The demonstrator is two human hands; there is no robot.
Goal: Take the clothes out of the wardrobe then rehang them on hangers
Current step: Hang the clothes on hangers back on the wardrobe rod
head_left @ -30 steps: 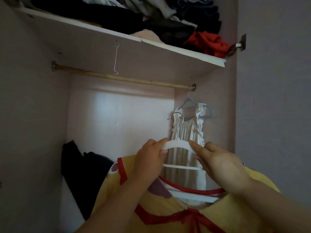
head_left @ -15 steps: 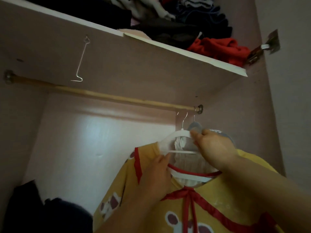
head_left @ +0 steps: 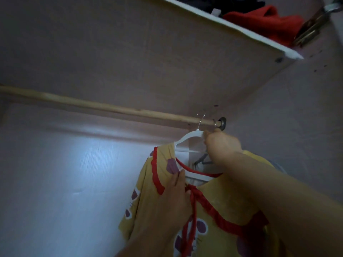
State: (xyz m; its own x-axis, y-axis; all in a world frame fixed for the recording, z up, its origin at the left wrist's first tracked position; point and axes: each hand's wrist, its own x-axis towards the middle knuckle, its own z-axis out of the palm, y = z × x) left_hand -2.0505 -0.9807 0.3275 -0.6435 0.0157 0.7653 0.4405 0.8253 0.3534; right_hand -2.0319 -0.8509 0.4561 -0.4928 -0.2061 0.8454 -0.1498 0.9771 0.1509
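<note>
Fingertips [head_left: 206, 135] of the right hand [head_left: 221, 145] are pinched together on the crown of the hanger [head_left: 187, 139], just under its hook [head_left: 201, 120]. The left hand [head_left: 176, 197] sits lower, its fingers [head_left: 181, 174] curled onto the dress [head_left: 222, 197] at the red-trimmed neckline, about where the hanger's lower bar runs. The dress is already threaded on the hanger and hangs from it, yellow with red edging and a red tie at the front, held up inside the wardrobe near the right end of the rod [head_left: 92, 106].

The hook crosses the rod close to the bracket [head_left: 221, 123]. The wire is thin and blurred, so I cannot tell whether it is seated over the wood or only laid against it. A grey hanger [head_left: 202, 160] shows through the neck opening behind. Overhead is the shelf [head_left: 241, 33] with a red cloth [head_left: 269, 21] on it.

By my reading this is the rehanging step for this dress, nearly finished. The next move calls for making sure the hook drops fully over the rod and takes the weight. The pinch at the crown should ease first, while the lower hand steadies the collar so the dress does not slide off one shoulder. There is little room beside the bracket, so a small shift leftward along the rod may help.
</note>
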